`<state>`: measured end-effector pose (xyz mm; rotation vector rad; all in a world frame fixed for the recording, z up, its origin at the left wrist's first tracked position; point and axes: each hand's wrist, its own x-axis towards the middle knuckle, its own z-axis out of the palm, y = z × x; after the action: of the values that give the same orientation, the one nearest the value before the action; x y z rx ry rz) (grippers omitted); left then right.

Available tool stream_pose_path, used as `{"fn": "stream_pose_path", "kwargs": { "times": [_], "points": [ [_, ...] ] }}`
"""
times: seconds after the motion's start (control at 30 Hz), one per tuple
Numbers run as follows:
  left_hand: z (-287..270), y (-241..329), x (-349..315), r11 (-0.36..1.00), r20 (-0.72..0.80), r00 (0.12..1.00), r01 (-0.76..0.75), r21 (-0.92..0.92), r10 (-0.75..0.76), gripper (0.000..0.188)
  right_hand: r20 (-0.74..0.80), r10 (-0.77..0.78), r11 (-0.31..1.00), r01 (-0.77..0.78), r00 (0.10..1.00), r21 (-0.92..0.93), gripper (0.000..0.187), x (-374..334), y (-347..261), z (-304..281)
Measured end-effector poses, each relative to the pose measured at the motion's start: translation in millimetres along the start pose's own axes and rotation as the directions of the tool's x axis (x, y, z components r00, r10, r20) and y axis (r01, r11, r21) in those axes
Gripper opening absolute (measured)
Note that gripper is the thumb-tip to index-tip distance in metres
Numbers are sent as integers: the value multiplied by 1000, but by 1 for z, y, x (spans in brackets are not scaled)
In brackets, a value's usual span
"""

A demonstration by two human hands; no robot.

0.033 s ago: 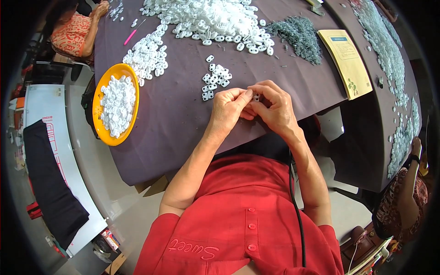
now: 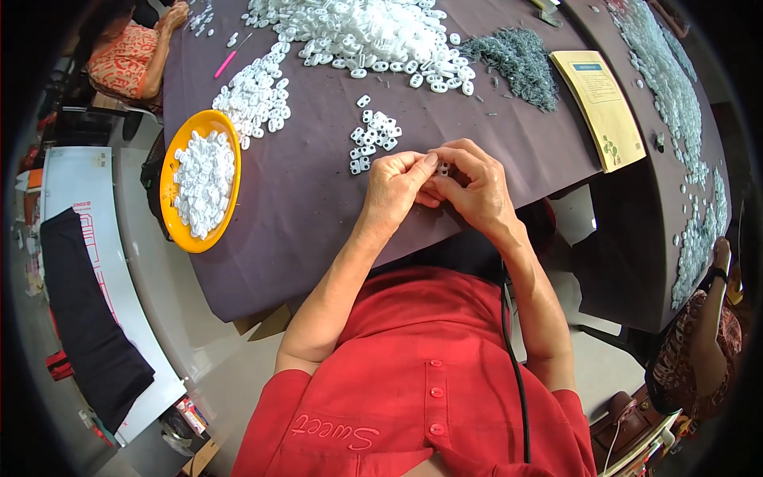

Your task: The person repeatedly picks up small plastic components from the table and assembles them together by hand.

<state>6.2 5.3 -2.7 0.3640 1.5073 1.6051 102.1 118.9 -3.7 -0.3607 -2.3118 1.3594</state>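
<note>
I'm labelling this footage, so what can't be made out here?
All in the head view:
White piece: mostly covered by the right hand that holds it.
Left hand: whether it grips anything is hidden beneath its own thumb.
Large white pile: far side cut off by the top edge.
Gray heap: single bits too small to tell apart.

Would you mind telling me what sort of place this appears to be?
Probably a small workshop for hand assembly: the cloth-covered table bears a large heap of white pieces and a heap of grey pieces, and another person is at its far left edge.
</note>
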Motion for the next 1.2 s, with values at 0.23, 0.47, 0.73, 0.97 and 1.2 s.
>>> {"fn": "stream_pose_path", "kwargs": {
  "times": [0.23, 0.47, 0.73, 0.97, 1.2],
  "points": [
    [0, -2, 1, 1000, -27, 1000, -6, 22, 6, 22, -38, -74, 996, 72, 997, -56, 27, -2, 2, 3],
    [0, -4, 0, 998, -22, 999, -26, 64, 27, 21, -32, -85, 995, 83, 996, -62, 24, -3, 6, 3],
    [-2, -3, 0, 996, -1, 999, -40, 79, 40, 21, -54, -149, 987, 144, 987, -74, 21, -2, 11, 4],
    [-1, -2, 0, 996, -7, 1000, -24, 87, 25, 21, -30, -236, 960, 228, 971, -164, 20, -3, 11, 3],
    [1, 0, 0, 998, -23, 1000, 14, 61, -13, 20, -67, -243, 964, 233, 968, -130, 18, -4, 12, 6]
  ]
}}
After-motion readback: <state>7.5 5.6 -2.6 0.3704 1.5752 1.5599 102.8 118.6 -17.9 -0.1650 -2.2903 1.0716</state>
